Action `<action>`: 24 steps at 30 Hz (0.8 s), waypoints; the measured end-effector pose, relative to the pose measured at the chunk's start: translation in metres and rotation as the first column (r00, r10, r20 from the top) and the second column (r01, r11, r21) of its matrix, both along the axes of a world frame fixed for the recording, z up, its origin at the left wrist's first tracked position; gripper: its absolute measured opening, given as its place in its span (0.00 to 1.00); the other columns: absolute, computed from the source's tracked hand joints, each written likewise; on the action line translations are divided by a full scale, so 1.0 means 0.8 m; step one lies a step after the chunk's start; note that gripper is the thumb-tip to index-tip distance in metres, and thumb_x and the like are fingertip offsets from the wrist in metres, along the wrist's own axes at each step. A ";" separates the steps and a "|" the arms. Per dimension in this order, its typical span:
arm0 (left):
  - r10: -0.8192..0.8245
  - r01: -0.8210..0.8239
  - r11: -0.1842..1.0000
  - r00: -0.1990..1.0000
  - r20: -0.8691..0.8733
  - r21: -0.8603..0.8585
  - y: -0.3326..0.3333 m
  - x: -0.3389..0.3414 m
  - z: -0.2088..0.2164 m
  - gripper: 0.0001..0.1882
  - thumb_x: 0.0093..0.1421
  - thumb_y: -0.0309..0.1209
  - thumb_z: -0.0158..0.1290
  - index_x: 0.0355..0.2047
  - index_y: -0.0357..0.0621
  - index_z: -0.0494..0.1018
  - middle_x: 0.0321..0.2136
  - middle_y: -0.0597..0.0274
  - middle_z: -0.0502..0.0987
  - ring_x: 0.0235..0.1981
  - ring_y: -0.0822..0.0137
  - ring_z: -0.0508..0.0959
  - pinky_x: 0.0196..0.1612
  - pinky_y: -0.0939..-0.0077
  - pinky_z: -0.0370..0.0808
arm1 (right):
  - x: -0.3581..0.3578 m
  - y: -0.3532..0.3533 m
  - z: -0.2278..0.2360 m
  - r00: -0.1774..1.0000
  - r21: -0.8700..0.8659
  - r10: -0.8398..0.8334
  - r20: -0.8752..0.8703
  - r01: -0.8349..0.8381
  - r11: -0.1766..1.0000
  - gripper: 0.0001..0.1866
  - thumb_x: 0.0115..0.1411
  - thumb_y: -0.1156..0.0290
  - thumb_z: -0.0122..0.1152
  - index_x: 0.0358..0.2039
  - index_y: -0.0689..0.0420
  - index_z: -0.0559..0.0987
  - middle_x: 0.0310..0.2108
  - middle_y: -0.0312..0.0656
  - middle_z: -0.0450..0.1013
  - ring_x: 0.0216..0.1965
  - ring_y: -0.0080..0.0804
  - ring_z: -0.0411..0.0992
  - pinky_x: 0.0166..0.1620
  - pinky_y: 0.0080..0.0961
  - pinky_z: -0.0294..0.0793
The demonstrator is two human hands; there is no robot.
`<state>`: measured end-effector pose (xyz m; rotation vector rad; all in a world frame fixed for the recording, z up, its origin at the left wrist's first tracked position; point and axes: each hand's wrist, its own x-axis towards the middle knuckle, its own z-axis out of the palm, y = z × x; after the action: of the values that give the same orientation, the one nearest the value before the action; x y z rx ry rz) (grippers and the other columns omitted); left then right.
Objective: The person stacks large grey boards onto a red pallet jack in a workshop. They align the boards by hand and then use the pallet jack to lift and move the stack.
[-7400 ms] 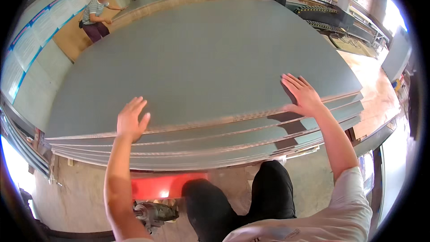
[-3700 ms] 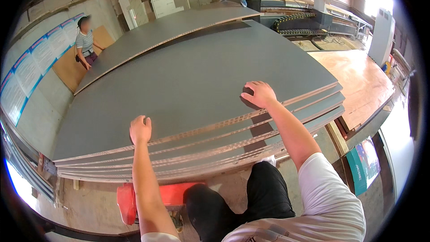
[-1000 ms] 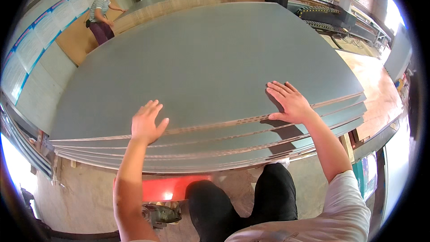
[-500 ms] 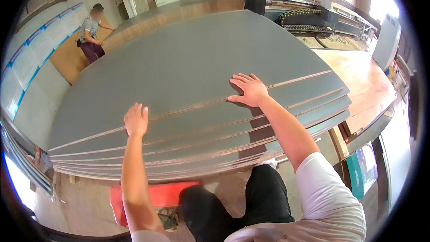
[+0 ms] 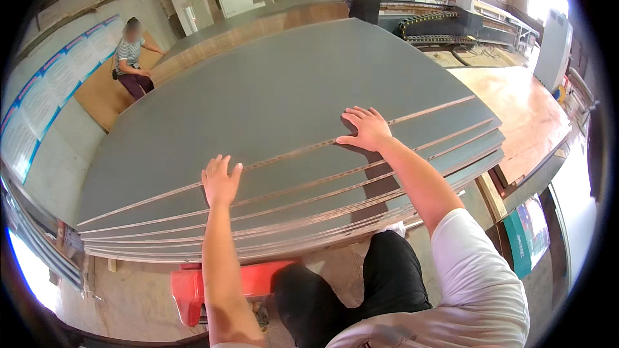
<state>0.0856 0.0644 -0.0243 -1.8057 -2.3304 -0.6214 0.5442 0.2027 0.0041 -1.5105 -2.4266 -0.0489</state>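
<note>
Grey-faced board (image 5: 284, 84) tops the layered stack (image 5: 309, 203), its near edge set back from the stack's near side so that strips of the lower boards show in steps below it. This top board lies under and ahead of the fingers, reaching away toward the far side; its near edge runs crosswise, slanting from the stack's near left corner up toward the right side. That edge seems to follow the long axis, though the fisheye bend makes this hard to judge.

Both hands meet the edge: the left hand (image 5: 221, 180) lies nearer the person and left of the middle, while the right hand (image 5: 366, 130) sits farther out and looks closer to its own end. Each is palm down with the fingers pointing away, moderately spread and wrapped around nothing, the thumbs turned inward along the edge. How hard they press cannot be told. The left forearm comes nearly straight up across the stepped boards; the right one slants in from the lower right.

Beyond the stack's right side lies a reddish plywood sheet (image 5: 509, 100), and under its near side shows a red part (image 5: 187, 296).
</note>
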 end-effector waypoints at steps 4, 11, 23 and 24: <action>0.019 -0.019 0.999 1.000 0.015 0.032 -0.003 0.000 0.000 0.31 0.76 0.56 0.54 0.71 0.54 0.76 0.77 0.57 0.70 0.80 0.56 0.62 0.83 0.48 0.52 | 0.032 -0.008 -0.003 0.999 0.013 0.031 -0.040 -0.030 0.999 0.43 0.70 0.31 0.59 0.76 0.45 0.72 0.81 0.33 0.63 0.83 0.34 0.54 0.85 0.44 0.50; 0.016 -0.015 0.998 1.000 -0.019 0.060 -0.005 -0.001 -0.003 0.29 0.77 0.54 0.53 0.69 0.52 0.77 0.74 0.57 0.73 0.78 0.55 0.66 0.81 0.50 0.56 | 0.055 -0.023 -0.012 0.990 0.025 -0.091 -0.112 0.094 0.995 0.38 0.71 0.36 0.61 0.73 0.46 0.75 0.78 0.33 0.67 0.82 0.36 0.57 0.84 0.45 0.52; 0.004 -0.003 0.997 1.000 -0.011 0.083 -0.004 -0.003 -0.007 0.28 0.76 0.52 0.54 0.68 0.50 0.78 0.74 0.57 0.73 0.78 0.55 0.66 0.81 0.49 0.56 | 0.059 -0.019 -0.016 0.985 0.051 -0.082 -0.154 0.091 0.995 0.35 0.72 0.39 0.62 0.71 0.46 0.78 0.76 0.34 0.70 0.81 0.37 0.59 0.84 0.46 0.52; 0.007 -0.006 0.997 1.000 -0.019 0.082 -0.004 -0.004 -0.008 0.28 0.76 0.52 0.54 0.68 0.50 0.78 0.73 0.57 0.74 0.78 0.54 0.66 0.81 0.49 0.56 | 0.057 -0.020 -0.016 0.984 0.045 -0.082 -0.158 0.090 0.995 0.35 0.72 0.39 0.62 0.71 0.46 0.78 0.76 0.34 0.69 0.81 0.37 0.59 0.84 0.46 0.52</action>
<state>0.0823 0.0614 -0.0305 -1.7603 -2.2629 -0.6842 0.5900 0.1869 -0.0085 -1.5355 -2.2211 -0.0101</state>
